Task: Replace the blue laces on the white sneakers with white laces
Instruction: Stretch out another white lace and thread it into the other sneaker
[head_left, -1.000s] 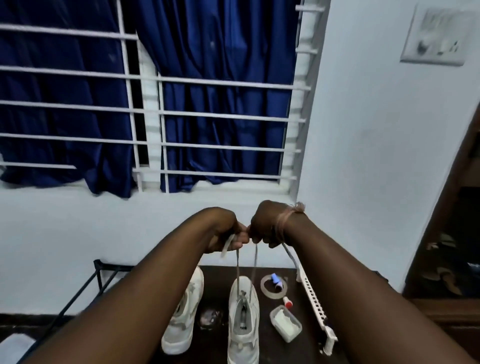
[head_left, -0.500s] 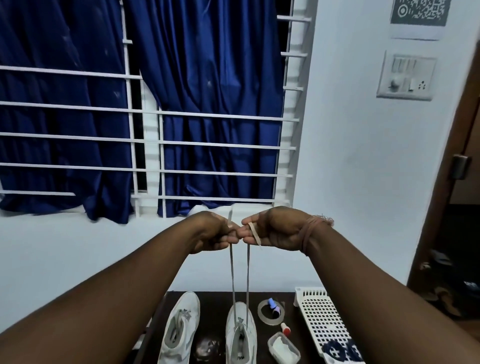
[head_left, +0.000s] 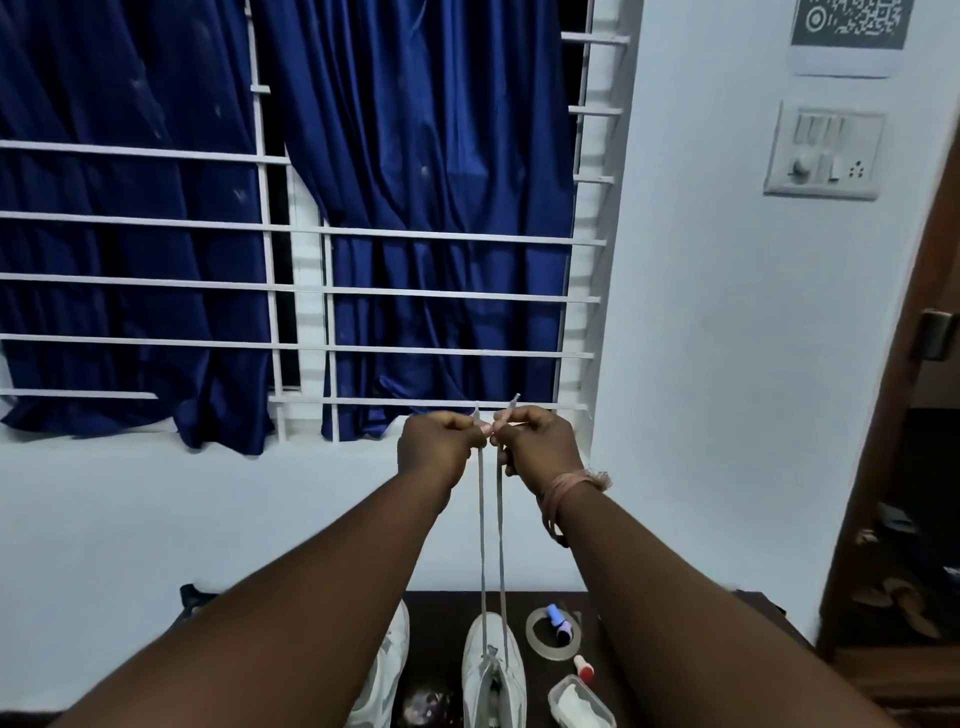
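Note:
Two white sneakers stand on a dark table (head_left: 441, 623) at the bottom of the head view. The right sneaker (head_left: 493, 675) has a white lace (head_left: 491, 545) threaded at its lower eyelets. Both lace ends rise straight up, side by side and taut. My left hand (head_left: 436, 447) pinches the left end and my right hand (head_left: 535, 447) pinches the right end, both held high in front of the window sill, knuckles nearly touching. The lace tips stick up above my fingers. The left sneaker (head_left: 387, 670) is partly hidden behind my left forearm. No blue lace is visible.
On the table to the right of the sneakers lie a clear tape ring (head_left: 551, 636) with a small blue item inside, a small red-capped tube (head_left: 584, 675) and a clear plastic box (head_left: 579, 704). A barred window with blue curtains (head_left: 415, 234) faces me. A doorway (head_left: 924, 467) opens at right.
My view has tilted further upward. Both hands have risen with the lace ends, drawing the two strands longer and tighter above the right sneaker. The white basket at right has left the view.

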